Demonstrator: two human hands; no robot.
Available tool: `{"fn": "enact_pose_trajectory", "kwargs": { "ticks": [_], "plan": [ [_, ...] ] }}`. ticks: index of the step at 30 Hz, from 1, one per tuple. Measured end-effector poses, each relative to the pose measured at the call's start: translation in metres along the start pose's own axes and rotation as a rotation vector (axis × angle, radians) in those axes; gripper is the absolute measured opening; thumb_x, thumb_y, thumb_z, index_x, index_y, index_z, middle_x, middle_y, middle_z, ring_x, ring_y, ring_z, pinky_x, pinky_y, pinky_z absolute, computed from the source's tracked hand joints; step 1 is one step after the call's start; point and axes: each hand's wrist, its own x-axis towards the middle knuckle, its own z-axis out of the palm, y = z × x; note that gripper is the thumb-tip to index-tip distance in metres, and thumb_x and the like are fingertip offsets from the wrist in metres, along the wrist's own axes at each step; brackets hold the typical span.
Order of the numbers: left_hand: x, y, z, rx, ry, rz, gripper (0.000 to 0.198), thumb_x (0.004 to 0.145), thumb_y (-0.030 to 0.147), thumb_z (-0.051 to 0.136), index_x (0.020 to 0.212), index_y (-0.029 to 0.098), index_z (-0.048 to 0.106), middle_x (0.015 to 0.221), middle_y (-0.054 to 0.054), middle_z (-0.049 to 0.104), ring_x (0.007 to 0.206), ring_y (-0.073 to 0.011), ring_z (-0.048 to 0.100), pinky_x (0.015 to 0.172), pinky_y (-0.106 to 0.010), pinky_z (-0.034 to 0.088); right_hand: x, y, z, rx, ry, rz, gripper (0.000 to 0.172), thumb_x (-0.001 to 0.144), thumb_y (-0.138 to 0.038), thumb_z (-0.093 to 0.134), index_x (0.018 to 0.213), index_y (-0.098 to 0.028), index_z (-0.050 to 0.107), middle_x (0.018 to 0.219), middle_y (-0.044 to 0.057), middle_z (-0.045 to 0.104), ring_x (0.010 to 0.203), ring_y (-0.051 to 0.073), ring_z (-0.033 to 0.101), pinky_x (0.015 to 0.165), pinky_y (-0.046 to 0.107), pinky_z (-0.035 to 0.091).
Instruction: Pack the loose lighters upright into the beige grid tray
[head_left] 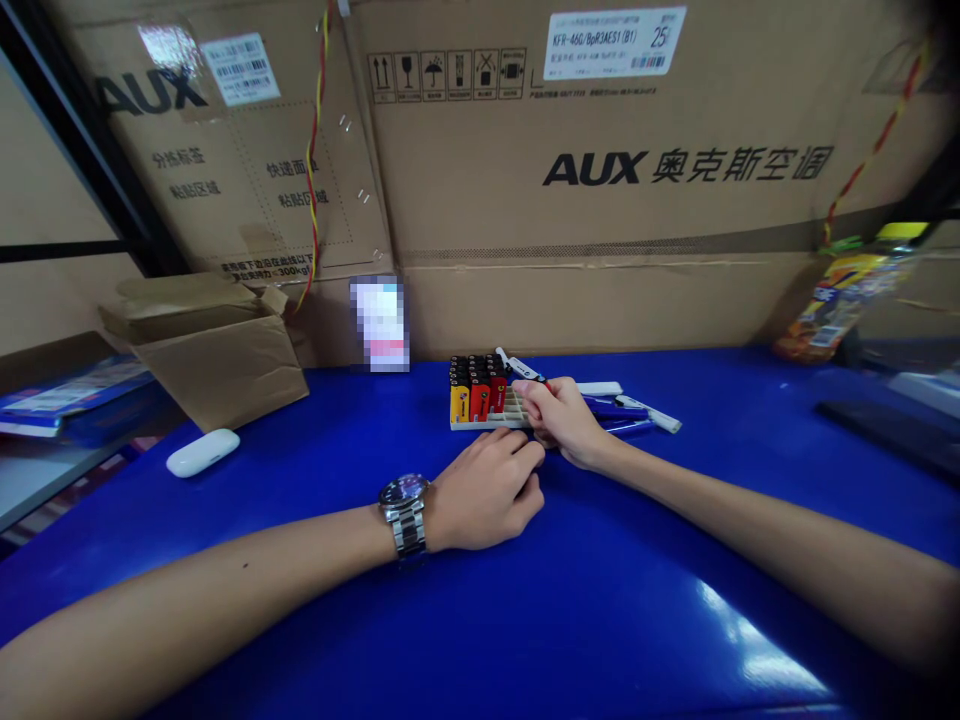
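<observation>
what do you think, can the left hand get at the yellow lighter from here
Probably yes: the left hand is close by, nothing visible covers the front of the yellow lighter, and the right hand is at the other end of the tray.

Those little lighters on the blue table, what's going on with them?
Red and yellow lighters stand upright in a white tray; some slots beside them are bare. The person's right hand is at the tray, but I can't tell what it holds. The left hand is just in front, fingers curled.
</observation>
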Motion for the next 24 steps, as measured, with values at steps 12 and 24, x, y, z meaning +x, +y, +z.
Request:
{"fn": "enact_pose_trajectory", "kwargs": {
  "ticks": [12, 24],
  "plan": [
    [0.0, 0.001, -0.001, 0.018, -0.007, -0.006, 0.012, 0.085, 0.016, 0.043, 0.089, 0.014, 0.055, 0.09, -0.008, 0.059, 0.087, -0.0193, 0.055, 0.08, -0.034, 0.048, 0.001, 0.007, -0.001, -0.063, 0.051, -0.033, 0.035, 0.073, -0.032, 0.058, 0.049, -0.021, 0.035, 0.039, -0.007, 0.032, 0.032, 0.004, 0.026, 0.029, 0.02, 0.018],
    [-0.019, 0.055, -0.042, -0.242, -0.093, 0.355, 0.025, 0.088, 0.017, 0.042, 0.109, 0.014, 0.055, 0.079, -0.002, 0.065, 0.069, -0.0137, 0.057, 0.07, -0.026, 0.049, 0.006, -0.024, -0.011, 0.318, -0.091, -0.158, 0.036, 0.081, -0.054, 0.052, 0.083, -0.018, 0.057, 0.064, -0.001, 0.048, 0.056, 0.011, 0.045, 0.053, 0.026, 0.04]
  ]
}}
